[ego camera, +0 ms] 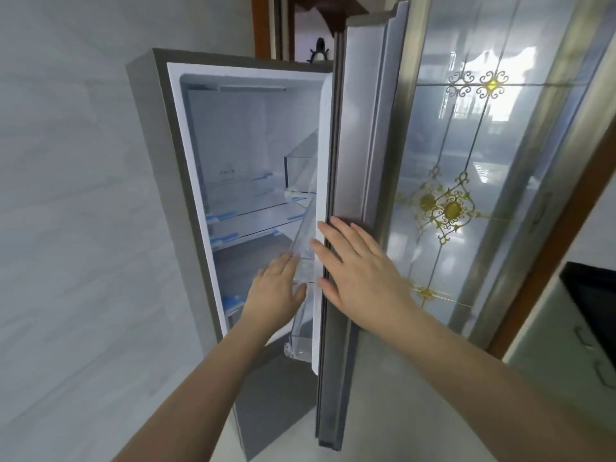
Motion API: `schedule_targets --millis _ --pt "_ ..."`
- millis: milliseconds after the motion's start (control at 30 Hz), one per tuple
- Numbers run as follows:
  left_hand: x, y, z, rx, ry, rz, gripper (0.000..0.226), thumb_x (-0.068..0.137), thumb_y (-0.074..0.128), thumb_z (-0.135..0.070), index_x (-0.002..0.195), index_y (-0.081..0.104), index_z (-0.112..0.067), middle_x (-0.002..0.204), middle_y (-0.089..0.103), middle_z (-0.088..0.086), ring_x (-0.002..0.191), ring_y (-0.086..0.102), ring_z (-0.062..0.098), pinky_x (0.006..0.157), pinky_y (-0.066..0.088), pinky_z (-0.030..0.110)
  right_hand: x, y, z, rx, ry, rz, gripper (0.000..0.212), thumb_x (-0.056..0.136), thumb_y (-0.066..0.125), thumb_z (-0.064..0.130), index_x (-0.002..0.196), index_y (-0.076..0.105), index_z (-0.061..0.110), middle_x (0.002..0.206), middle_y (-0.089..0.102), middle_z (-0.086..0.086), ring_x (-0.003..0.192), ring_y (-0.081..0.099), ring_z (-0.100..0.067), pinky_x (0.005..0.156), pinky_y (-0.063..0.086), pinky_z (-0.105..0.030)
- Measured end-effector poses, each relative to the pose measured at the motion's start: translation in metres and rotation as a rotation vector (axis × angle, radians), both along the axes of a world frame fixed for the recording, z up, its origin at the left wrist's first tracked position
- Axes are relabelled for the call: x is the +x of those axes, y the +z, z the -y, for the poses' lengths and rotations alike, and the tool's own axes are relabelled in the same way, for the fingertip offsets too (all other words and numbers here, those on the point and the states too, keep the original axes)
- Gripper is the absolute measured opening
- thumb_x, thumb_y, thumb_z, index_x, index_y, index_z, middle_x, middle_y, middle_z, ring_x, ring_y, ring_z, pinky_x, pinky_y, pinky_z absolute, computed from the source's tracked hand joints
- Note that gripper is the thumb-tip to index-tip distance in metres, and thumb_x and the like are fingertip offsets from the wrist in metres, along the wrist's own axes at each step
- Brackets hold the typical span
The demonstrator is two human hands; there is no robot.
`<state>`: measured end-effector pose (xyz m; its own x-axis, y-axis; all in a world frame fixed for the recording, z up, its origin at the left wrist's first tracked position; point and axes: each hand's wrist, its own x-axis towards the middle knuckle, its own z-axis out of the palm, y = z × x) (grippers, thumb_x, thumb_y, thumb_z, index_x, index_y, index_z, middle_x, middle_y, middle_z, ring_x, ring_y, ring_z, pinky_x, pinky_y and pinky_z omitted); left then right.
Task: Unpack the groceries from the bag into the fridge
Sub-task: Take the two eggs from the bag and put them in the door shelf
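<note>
Hands (358, 278) (276, 295) flat against open fridge door (353, 128) edge.

We see grey fridge (156, 135) cavity wide open above clear glass shelf (253, 211); room there for hand. Swung-open grey fridge door (356, 135) bounds right side; its transparent plastic door bins (300, 175) jut inward. Pale tiled wall (66, 195) hems left side.

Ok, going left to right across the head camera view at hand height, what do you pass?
Tiled wall → open fridge interior → left hand → right hand on the fridge door → decorated glass panel → dark appliance.
</note>
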<state>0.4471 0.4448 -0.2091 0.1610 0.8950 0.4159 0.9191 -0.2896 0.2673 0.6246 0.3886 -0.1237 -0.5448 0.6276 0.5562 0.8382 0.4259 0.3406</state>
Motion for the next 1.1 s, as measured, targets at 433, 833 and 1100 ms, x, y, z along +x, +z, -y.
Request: schedule_targets --millis 433,833,1100 --pt "0.073 0.012 -0.008 0.347 -0.396 -0.047 0.022 0.086 0.055 -0.025 0.097 0.066 -0.010 0.086 0.070 0.007 0.077 0.062 0.027 0.074 0.047 0.034 0.052 -0.030 -0.011 0.054 -0.050 -0.091 0.048 0.098 0.042 0.021 0.142 0.040 0.002 0.145 0.046 -0.014 0.137 0.038 -0.027 0.117 0.015 -0.036" --pt "0.126 0.011 -0.067 0.255 -0.465 -0.220 0.048 0.095 0.047 -0.040 0.137 0.051 -0.017 0.141 0.053 0.007 0.129 0.049 0.026 0.109 0.037 0.043 0.140 -0.035 -0.043 0.010 -0.210 -0.270 0.043 0.096 0.051 0.025 0.135 0.050 0.008 0.136 0.055 -0.011 0.129 0.048 -0.028 0.114 0.021 -0.040" --pt "0.160 0.004 -0.129 0.211 -0.322 -0.348 0.060 0.095 0.039 -0.046 0.147 0.039 -0.018 0.150 0.044 0.009 0.140 0.039 0.030 0.116 0.024 0.046 0.173 -0.046 -0.071 -0.044 -0.265 -0.255 0.040 0.097 0.047 0.034 0.130 0.058 0.013 0.139 0.053 -0.011 0.131 0.046 -0.029 0.116 0.024 -0.046"
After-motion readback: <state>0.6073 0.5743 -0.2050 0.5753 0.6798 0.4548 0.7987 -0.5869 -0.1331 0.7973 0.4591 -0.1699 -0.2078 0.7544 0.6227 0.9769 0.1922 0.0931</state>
